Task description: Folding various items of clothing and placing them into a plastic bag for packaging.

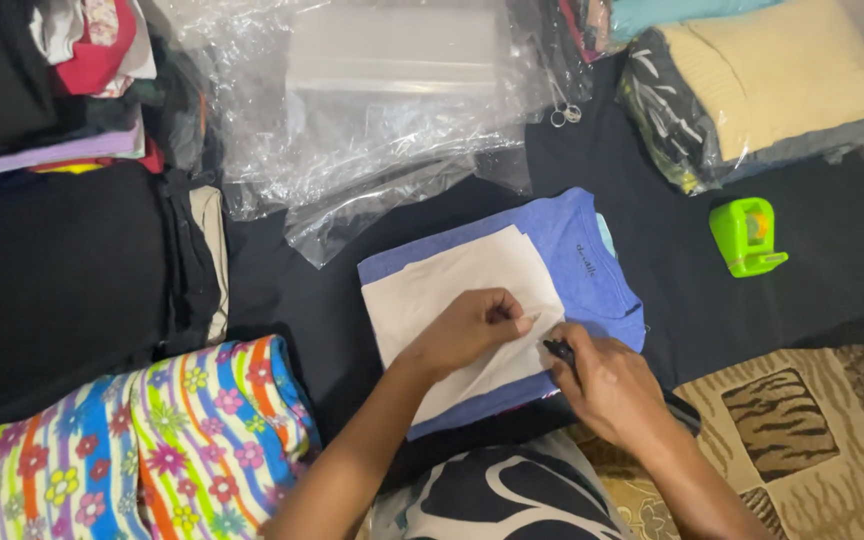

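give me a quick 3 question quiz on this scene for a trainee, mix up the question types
1. True or false: the left hand presses flat on the white sheet of paper that lies on the folded blue t-shirt.
2. Multiple choice: what does the right hand hold? A) scissors B) a thin black pen C) a roll of tape
3. Short answer: which bright item sits on the dark cloth to the right of the t-shirt?

Key
1. True
2. B, with its tip at the paper's right edge
3. The lime green plastic tape dispenser
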